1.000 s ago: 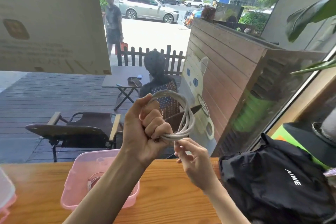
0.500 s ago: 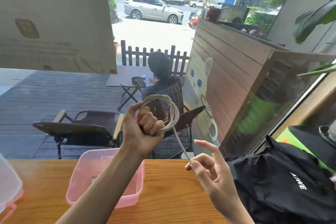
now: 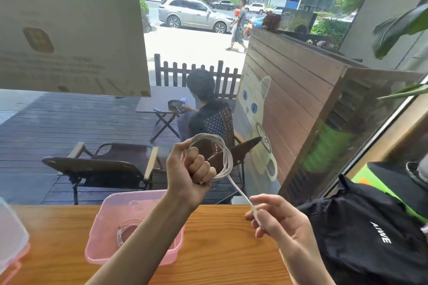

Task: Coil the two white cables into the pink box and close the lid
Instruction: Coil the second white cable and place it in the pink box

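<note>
Two white cables show: one lies coiled (image 3: 126, 232) inside the open pink box (image 3: 104, 252) on the desk (image 3: 220, 264), and the right hand (image 3: 281, 220) pinches the other's loose tail (image 3: 240, 192). Above, the left hand (image 3: 188, 173) fists its raised coil. One lid (image 3: 11, 238) sits far left.

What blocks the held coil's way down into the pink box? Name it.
Nothing visible. The pink box is lidless below the cable coil in the left hand; only another coiled cable lies inside.
</note>
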